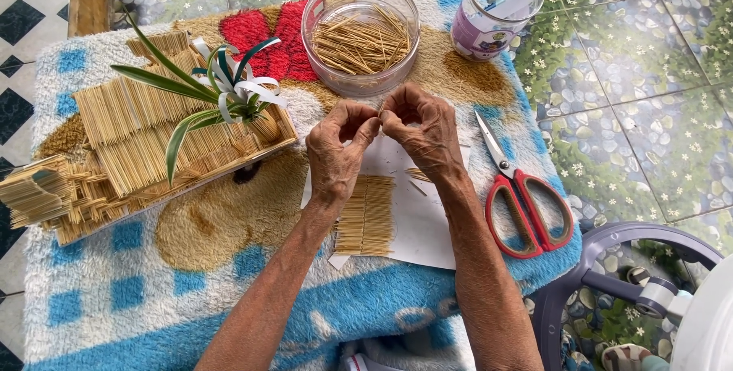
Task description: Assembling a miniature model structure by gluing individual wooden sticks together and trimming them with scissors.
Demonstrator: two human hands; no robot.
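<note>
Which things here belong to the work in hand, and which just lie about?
In use: left hand, right hand, toothpick panel, white paper, bowl of toothpicks.
Lying about: red scissors, glue jar, toothpick house, fan.

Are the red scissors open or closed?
Closed. The scissors lie flat on the mat with both blades together in one point and the red handles side by side.

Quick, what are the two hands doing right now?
Left hand: fingers pinched together at the right hand's fingertips; anything held is too small to see.
Right hand: pinched the same way.
</note>
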